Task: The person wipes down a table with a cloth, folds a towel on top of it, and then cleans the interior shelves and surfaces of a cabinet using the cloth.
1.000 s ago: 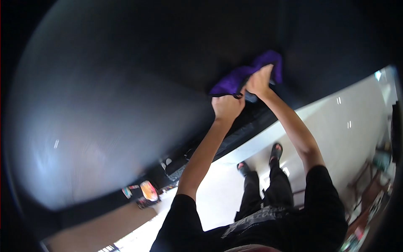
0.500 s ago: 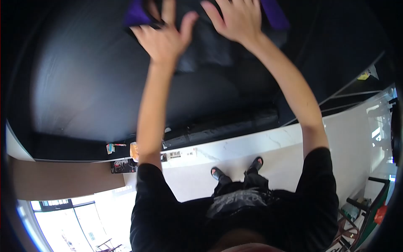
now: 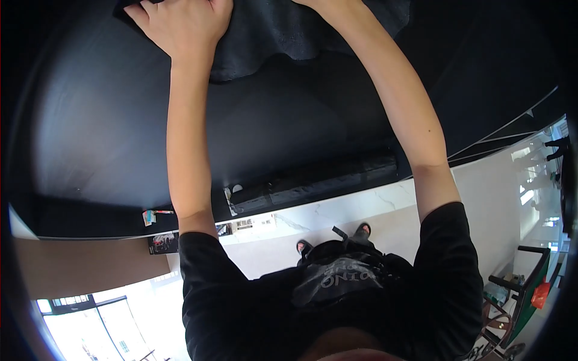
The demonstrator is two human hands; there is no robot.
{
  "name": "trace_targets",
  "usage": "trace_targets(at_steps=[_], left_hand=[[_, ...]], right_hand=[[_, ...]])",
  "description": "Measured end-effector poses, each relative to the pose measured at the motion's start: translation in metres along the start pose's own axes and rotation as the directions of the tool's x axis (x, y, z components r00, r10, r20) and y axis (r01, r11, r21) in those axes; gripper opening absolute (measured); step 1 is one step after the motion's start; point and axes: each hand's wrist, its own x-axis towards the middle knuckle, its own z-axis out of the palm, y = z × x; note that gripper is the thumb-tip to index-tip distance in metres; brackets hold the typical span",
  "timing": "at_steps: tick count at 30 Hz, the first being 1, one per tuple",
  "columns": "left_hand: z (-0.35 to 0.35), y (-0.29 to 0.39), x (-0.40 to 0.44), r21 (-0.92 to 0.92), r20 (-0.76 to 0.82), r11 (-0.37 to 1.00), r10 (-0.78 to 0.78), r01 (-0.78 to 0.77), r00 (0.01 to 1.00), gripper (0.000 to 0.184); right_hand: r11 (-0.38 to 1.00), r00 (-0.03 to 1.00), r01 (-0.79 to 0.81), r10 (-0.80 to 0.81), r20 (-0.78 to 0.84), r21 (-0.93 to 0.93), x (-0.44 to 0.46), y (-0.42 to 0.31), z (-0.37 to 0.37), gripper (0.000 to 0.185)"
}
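Observation:
A dark cloth (image 3: 283, 33) hangs or lies spread between my forearms at the top, its lower edge wavy. My left hand (image 3: 183, 24) grips its left part near the top edge, with a black corner showing beside the fingers. The cloth is over a large smooth black surface (image 3: 289, 114). Only the wrist side of my right hand (image 3: 328, 5) shows at the top edge, beside the cloth; its fingers are out of frame.
A long black wrapped bundle (image 3: 319, 180) lies along the surface's near edge. A small colourful packet (image 3: 150, 216) sits at the left, with a dark box (image 3: 164, 243) below it. At the lower right are a chair (image 3: 500, 322) and a red bag (image 3: 540, 295).
Both hands have moved apart and up towards the frame's top edge. The purple side of the cloth no longer shows; a wider dark stretch of it does. The view has levelled.

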Motion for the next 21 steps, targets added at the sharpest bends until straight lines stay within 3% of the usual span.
trace_targets(at_steps=[2, 3, 4, 6, 8, 11, 12, 14, 15, 17, 18, 20, 21], left_hand=[[0.002, 0.008, -0.013, 0.021, -0.085, 1.0, -0.006, 0.008, 0.996, 0.059], [-0.006, 0.015, -0.026, 0.057, 0.035, 0.997, -0.047, 0.045, 0.998, 0.059], [0.008, 0.008, -0.041, 0.041, -0.048, 0.999, 0.013, -0.011, 0.999, 0.06], [0.0, 0.022, -0.055, -0.081, -0.039, 0.997, 0.007, -0.01, 0.999, 0.061], [-0.001, 0.03, -0.077, -0.085, -0.038, 0.996, 0.004, -0.007, 0.999, 0.06], [-0.002, 0.041, -0.128, -0.078, 0.048, 0.997, -0.01, 0.014, 0.999, 0.057], [-0.005, 0.049, -0.148, -0.05, 0.087, 0.999, -0.005, 0.009, 0.996, 0.057], [-0.017, 0.066, -0.191, 0.059, 0.244, 0.998, -0.002, -0.013, 0.97, 0.055], [-0.018, 0.075, -0.224, 0.007, 0.32, 1.0, -0.031, 0.03, 0.947, 0.067], [-0.022, 0.09, -0.283, 0.063, 0.297, 0.996, 0.046, -0.067, 0.954, 0.064], [-0.025, 0.099, -0.302, -0.014, 0.282, 0.998, 0.058, -0.056, 0.958, 0.06], [-0.035, 0.118, -0.337, -0.054, 0.3, 0.983, 0.186, -0.178, 0.936, 0.048], [-0.037, 0.127, -0.354, -0.218, 0.309, 0.97, 0.176, -0.111, 0.934, 0.043]], right_hand=[[1.0, 0.999, -0.023, 0.022, 0.024, 0.013, -0.016, -0.008, -0.004, 0.048], [0.999, 0.999, -0.033, 0.033, 0.017, 0.023, -0.022, -0.01, -0.006, 0.048], [0.999, 0.998, -0.05, 0.05, 0.025, 0.01, -0.032, -0.011, -0.008, 0.047], [0.995, 0.994, -0.097, 0.096, 0.054, 0.021, -0.056, -0.017, -0.016, 0.046], [0.981, 0.966, -0.195, 0.194, 0.17, -0.016, -0.083, -0.027, -0.03, 0.046], [0.939, 0.872, -0.33, 0.341, 0.352, -0.093, -0.151, -0.044, -0.044, 0.048], [0.949, 0.911, -0.303, 0.315, 0.267, -0.086, -0.179, -0.042, -0.042, 0.04], [0.94, 0.898, -0.257, 0.319, 0.302, -0.226, -0.209, -0.05, -0.065, 0.033], [0.932, 0.893, -0.272, 0.337, 0.299, -0.239, -0.235, -0.051, -0.071, 0.03], [0.928, 0.878, -0.253, 0.339, 0.337, -0.275, -0.291, -0.055, -0.09, 0.03], [0.933, 0.878, -0.262, 0.337, 0.34, -0.248, -0.318, -0.055, -0.098, 0.029], [0.937, 0.865, -0.26, 0.333, 0.375, -0.233, -0.376, -0.056, -0.118, 0.029], [0.937, 0.852, -0.258, 0.336, 0.402, -0.236, -0.404, -0.058, -0.129, 0.03]])
